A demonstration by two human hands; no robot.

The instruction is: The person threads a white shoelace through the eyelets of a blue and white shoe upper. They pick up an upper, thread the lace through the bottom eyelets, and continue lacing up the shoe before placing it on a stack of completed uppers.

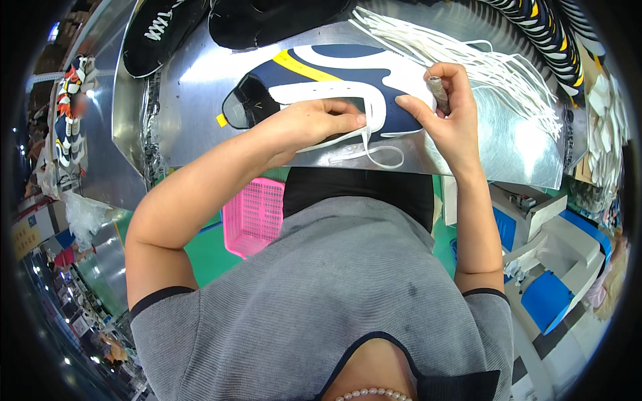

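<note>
A flat navy and white shoe upper (399, 110) with a yellow stripe lies on the metal table in front of me. My left hand (304, 127) rests across its white eyelet strip, thumb and finger pinched at a white shoelace (366, 139) by the throat opening. The lace's loose part curls over the table near its front edge. At the upper's white right end, my right hand (453, 110) grips the edge between thumb and fingers. One finger of that hand wears a brownish wrap (438, 93).
A bundle of loose white shoelaces (468, 60) spreads right of the upper. Black uppers (267, 23) lie along the far edge, with a row of stacked uppers (535, 33) at far right. Below the table are a pink basket (251, 217) and a blue bin (547, 302).
</note>
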